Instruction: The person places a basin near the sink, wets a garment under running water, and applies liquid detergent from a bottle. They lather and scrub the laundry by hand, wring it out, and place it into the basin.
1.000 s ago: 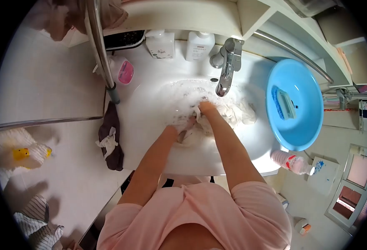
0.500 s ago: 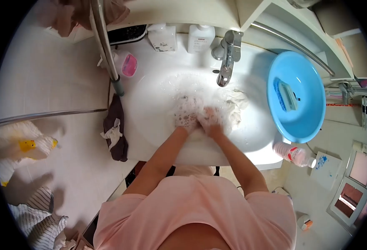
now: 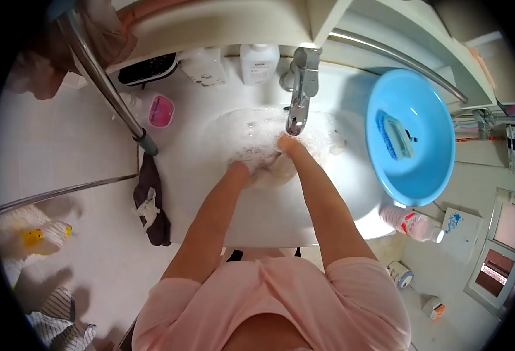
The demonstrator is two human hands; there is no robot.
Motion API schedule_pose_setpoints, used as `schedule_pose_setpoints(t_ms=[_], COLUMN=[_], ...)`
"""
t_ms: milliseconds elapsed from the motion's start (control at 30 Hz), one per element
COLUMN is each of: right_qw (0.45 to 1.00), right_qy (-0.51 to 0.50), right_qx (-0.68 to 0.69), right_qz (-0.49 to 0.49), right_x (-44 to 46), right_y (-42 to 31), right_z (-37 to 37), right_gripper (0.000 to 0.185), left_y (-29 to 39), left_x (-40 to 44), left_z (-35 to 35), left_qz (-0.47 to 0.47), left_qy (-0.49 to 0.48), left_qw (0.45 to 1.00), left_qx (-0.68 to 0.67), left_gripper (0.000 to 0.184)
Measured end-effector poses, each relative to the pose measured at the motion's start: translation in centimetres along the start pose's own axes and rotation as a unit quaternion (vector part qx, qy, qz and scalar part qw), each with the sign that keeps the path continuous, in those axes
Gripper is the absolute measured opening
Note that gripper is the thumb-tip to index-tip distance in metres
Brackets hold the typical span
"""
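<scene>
Both hands are in the soapy water of a white sink (image 3: 357, 193). My left hand (image 3: 243, 166) is left of centre, its fingers hidden under foam. My right hand (image 3: 288, 143) sits just below the spout of the chrome faucet (image 3: 301, 93); suds cover its fingers too. Pale cloth (image 3: 275, 174) shows in the water beside and between the hands, and I cannot make out whether either hand grips it. Another bit of whitish cloth (image 3: 337, 145) pokes out at the right side of the foam.
A blue basin (image 3: 427, 169) with a blue-bristled brush (image 3: 398, 137) stands at the right, above a clear bottle (image 3: 412, 225). White bottles (image 3: 259, 65) line the back. Left are a pink-labelled bottle (image 3: 161, 111), a dark cloth (image 3: 150, 196) and a metal rail (image 3: 102, 85).
My right hand has moved forward toward the faucet, while my left hand has shifted left, so the hands are farther apart. Pale cloth now shows between them. The view has tilted slightly.
</scene>
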State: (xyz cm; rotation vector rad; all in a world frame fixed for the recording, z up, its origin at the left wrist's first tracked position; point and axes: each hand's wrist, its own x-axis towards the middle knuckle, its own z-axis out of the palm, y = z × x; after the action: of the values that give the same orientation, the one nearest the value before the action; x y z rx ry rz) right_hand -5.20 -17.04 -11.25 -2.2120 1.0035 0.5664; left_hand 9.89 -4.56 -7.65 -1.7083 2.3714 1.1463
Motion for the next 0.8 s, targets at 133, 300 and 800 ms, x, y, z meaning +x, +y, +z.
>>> schedule_pose_setpoints(t_ms=[133, 300, 800], right_qw=[0.965, 0.985, 0.981], right_qy=[0.180, 0.104, 0.170], right_qx=[0.161, 0.107, 0.030], right_qz=[0.101, 0.083, 0.092], right_x=[-4.4, -8.7, -2.1], right_y=[1.4, 0.1, 2.2], right_z=[-1.4, -3.8, 10.8], right_gripper=[0.048, 0.047, 0.046], left_y=[3.1, 2.5, -0.7], left_x=[-2.9, -5.6, 4.1], left_z=[-5.5, -1.7, 7.6], left_qz=[-0.294, -0.164, -0.111], left_qy=[0.100, 0.272, -0.035], left_qw=[0.909, 0.864, 0.989], left_qx=[-0.278, -0.390, 0.089], left_gripper=[0.070, 0.079, 0.086])
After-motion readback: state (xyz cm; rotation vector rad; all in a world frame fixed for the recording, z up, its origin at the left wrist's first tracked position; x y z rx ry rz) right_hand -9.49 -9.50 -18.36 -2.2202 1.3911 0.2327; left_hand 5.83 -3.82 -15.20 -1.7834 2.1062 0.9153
